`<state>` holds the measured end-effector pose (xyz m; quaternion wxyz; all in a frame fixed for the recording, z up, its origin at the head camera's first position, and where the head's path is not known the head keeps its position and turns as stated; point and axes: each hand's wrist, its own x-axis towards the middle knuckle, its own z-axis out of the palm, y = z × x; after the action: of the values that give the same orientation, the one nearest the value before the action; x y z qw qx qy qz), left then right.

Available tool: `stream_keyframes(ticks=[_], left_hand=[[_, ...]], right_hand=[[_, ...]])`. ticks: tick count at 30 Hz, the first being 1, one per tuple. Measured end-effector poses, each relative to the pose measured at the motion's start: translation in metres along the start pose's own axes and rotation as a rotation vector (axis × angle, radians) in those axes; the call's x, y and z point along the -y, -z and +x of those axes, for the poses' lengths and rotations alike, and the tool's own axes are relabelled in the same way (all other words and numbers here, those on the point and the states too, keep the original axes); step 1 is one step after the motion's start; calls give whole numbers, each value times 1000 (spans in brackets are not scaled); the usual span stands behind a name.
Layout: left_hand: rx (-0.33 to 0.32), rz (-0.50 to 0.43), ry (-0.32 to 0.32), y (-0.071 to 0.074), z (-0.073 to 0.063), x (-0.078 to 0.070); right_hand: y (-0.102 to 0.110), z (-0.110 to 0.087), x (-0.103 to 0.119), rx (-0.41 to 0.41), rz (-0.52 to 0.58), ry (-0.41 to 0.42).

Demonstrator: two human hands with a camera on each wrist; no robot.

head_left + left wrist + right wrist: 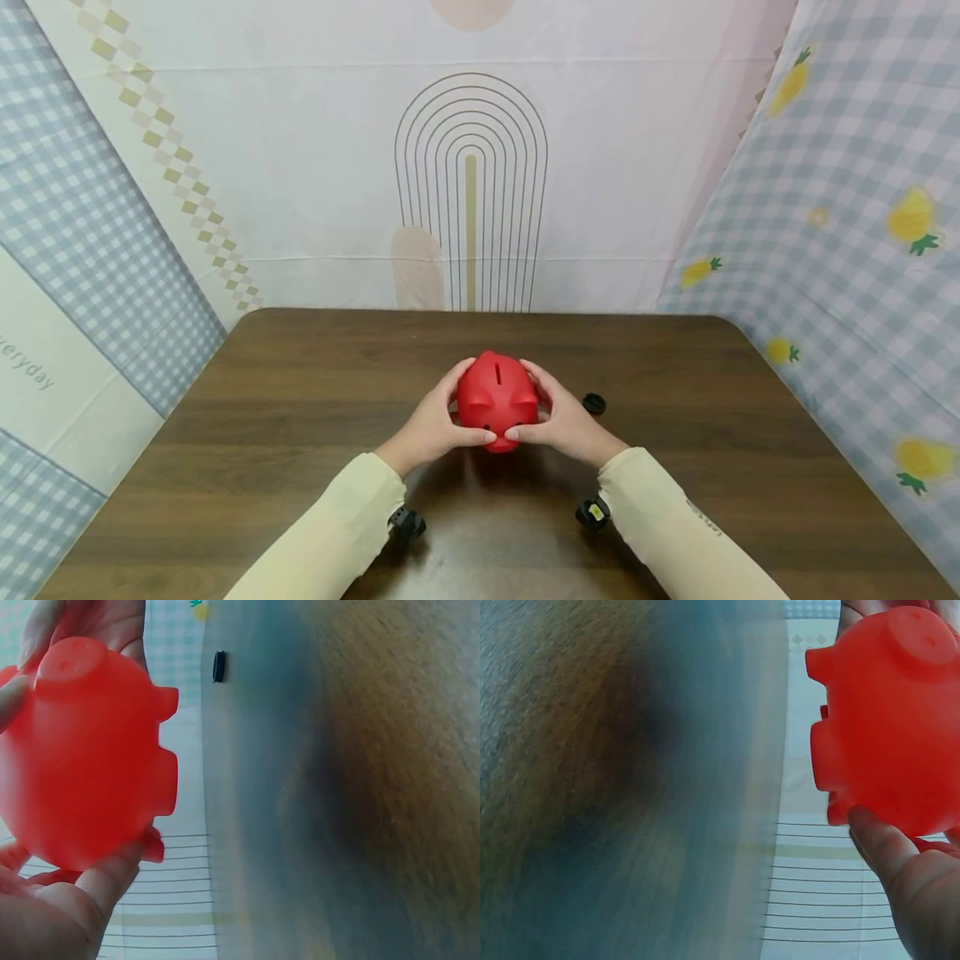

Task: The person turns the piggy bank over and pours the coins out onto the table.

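Note:
A red piggy bank [497, 385] with a coin slot along its back is between both hands, its snout toward the person. My left hand [433, 427] grips its left side, the thumb lying across the face beside the snout. On the other side my right hand [566, 421] grips it the same way, the two thumbtips nearly meeting. In both wrist views the piggy bank [90, 757] shows its stubby feet and is held up off the table. A small round black cap [594, 404] lies on the table just right of the right hand.
The brown wooden table [337, 358] has rounded far corners. A patterned white cloth [322, 167] hangs behind it, with checked cloth [847, 250] at the sides. A black wrist camera [407, 524] sits under the left sleeve, another camera [592, 513] under the right.

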<state>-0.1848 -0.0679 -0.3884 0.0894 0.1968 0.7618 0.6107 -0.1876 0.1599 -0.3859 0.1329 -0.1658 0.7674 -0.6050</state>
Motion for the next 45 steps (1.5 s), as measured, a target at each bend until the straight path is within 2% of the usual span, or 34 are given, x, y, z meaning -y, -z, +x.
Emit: stream_keyframes(ticks=[5,14,22,24,28,30,31,32,35,37,38,42,44,45], left_hand=[[-12,-5,-45,0,0,3],[-51,35,-101,-2,0,4],[-90,189,-300,-2,1,1],[-85,186,-271,-1,1,0],[-55,110,-71,0,1,-3],[-44,76,-11,-1,0,-4],[-44,84,-20,-1,0,-4],[-45,109,-57,-1,-1,-4],[-72,202,-207,-2,-4,-5],[-83,230,-230,-1,-4,-6],[-76,229,-207,0,-3,-6],[-15,137,-8,3,-1,-4],[2,122,23,3,0,-4],[3,115,9,3,1,-3]], right_hand=[[0,-1,0,-3,-36,59],[0,-1,-1,-4,-43,96],[-1,-4,-1,-33,-138,196],[-1,-4,0,-40,-126,177],[-2,-2,-1,-41,-67,50],[-4,-2,-2,-45,-54,19],[-4,-3,-3,-49,-67,29],[-5,-4,-3,-56,-95,59],[-7,-7,-1,-85,-188,196],[-8,-7,2,-94,-212,209],[-9,-6,3,-91,-214,188],[-10,-4,5,-63,-139,-4],[-10,-3,4,-60,-125,-30],[-10,-3,4,-62,-119,-21]])
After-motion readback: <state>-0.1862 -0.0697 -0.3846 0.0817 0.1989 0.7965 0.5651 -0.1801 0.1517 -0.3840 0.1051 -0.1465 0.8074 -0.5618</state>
